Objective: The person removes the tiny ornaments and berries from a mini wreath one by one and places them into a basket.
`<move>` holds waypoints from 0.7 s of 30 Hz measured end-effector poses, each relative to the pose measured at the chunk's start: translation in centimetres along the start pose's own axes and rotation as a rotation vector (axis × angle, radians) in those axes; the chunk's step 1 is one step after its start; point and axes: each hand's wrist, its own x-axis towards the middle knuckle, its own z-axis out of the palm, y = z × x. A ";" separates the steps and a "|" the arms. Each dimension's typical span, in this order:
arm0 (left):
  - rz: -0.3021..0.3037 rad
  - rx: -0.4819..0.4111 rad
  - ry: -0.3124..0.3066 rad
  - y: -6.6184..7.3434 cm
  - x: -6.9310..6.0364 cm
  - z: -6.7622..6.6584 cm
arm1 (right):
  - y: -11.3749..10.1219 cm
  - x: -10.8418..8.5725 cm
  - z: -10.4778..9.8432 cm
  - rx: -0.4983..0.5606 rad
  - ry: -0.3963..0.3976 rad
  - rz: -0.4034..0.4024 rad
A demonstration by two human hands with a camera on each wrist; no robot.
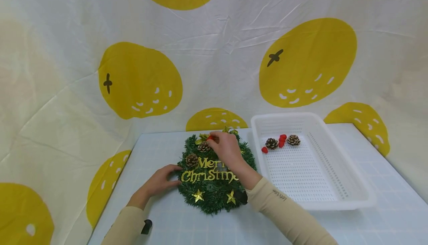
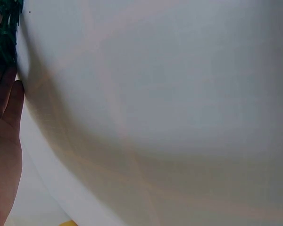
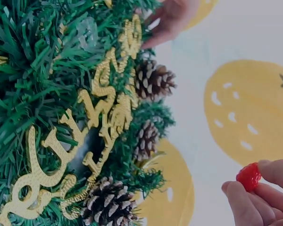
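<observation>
A green wreath (image 1: 214,200) with gold "Merry Christmas" lettering, gold stars and pinecones lies on the table. My right hand (image 1: 229,150) is over its upper part, pinching a small red berry (image 1: 210,138) between thumb and fingers. In the right wrist view the berry (image 3: 248,177) shows clearly in the right hand (image 3: 264,197), beside the wreath (image 3: 42,80) and its pinecones (image 3: 153,81). My left hand (image 1: 162,181) touches the wreath's left edge with relaxed fingers. The left wrist view shows the left hand (image 2: 4,141) at the green branches (image 2: 4,42).
Right of the wreath stands a white perforated basket (image 1: 347,163) holding two pinecones (image 1: 293,139) and several red berries (image 1: 282,141). A dark object (image 1: 146,226) is by the left wrist. Behind the table hangs a cloth (image 1: 220,70) with yellow fruit shapes.
</observation>
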 end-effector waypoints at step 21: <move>-0.003 0.007 -0.007 0.0 0.0 0.0 | 0.5 1.7 -2.7 0.050 0.024 0.083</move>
